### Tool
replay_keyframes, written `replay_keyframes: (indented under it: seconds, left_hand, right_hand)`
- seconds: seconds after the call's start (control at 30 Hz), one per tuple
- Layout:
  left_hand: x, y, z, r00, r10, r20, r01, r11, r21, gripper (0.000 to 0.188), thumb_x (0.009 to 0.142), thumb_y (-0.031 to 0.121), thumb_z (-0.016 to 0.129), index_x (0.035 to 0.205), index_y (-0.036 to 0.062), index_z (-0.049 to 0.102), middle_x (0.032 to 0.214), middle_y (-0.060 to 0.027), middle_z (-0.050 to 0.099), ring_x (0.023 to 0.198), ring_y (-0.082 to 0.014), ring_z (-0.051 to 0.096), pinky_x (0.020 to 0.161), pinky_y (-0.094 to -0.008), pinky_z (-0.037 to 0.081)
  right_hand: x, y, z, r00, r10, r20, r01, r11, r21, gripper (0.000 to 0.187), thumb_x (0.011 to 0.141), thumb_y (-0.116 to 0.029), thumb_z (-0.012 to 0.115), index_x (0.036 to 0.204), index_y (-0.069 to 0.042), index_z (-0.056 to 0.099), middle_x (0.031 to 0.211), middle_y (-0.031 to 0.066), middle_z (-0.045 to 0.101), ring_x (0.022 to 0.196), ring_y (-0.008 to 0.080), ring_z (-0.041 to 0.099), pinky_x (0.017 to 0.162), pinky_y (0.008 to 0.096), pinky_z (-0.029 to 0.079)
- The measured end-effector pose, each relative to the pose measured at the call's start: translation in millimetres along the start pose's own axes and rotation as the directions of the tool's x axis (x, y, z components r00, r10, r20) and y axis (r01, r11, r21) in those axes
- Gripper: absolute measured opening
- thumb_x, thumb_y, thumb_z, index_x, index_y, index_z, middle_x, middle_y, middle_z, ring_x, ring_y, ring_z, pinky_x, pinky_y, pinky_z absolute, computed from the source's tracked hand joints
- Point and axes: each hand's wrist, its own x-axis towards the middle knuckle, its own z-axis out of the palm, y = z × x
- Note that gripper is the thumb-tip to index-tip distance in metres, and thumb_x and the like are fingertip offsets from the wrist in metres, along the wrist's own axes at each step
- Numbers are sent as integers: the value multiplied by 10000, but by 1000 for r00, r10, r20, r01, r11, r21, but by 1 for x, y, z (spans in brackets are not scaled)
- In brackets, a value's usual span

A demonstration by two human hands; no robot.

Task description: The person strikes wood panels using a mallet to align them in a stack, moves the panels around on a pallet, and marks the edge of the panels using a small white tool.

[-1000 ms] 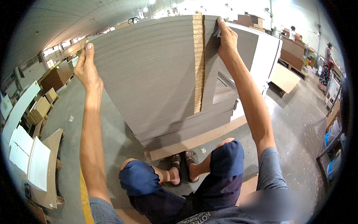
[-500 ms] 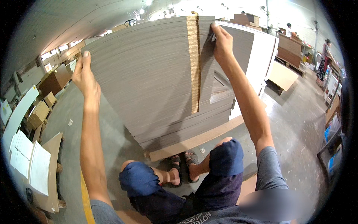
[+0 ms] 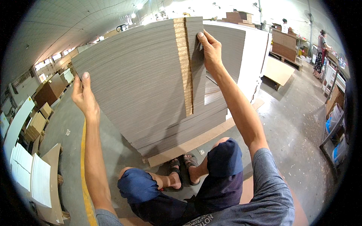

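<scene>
A tall stack of grey boards (image 3: 124, 71) stands before my knees, thin layered edges facing me. A rough tan strip (image 3: 183, 67) runs down its front. My left hand (image 3: 86, 100) is at the stack's left corner, below the top. Its thumb points up by the front face, and the other fingers are bent together beyond the corner. On the right edge, my right hand (image 3: 212, 52) has its thumb against the front, with its fingertips partly hidden. Both hands are closed about the stack's edges. Grey boards with white edges (image 3: 253, 56) adjoin it on the right.
A brown base board (image 3: 188, 148) lies under the stack, close to my sandalled feet. White panels (image 3: 39, 177) lie on a pallet at the left, beside a yellow floor line (image 3: 86, 169). Two people work at the far right. A metal rack (image 3: 332, 135) borders the right.
Both hands have slid down along the stack's edges, away from its top. The view has shifted, so the stack appears further left. The boards look the same.
</scene>
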Motion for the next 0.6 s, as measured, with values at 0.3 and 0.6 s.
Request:
replay_keyframes:
  seconds: [0.3,0.6]
  left_hand:
    - [4,8,6,1000,-14,-20,14,1000,18,741,928,311,715,1397,-175,410,1414,-302,491,1373,-331,440,1171,-449,302]
    - [2,6,-2,997,-62,-50,68,988,138,794,900,298,732,1440,-147,357,1500,-342,358,1424,-406,352,1185,-519,281]
  right_hand:
    - [0,-10,1,999,12,-48,-13,1000,-27,564,954,-261,682,1413,20,512,1291,196,632,1209,231,581,1067,350,425]
    - [3,-20,16,996,-80,-37,69,969,-238,563,969,-278,652,1433,0,494,1373,198,572,1233,272,548,1055,385,443]
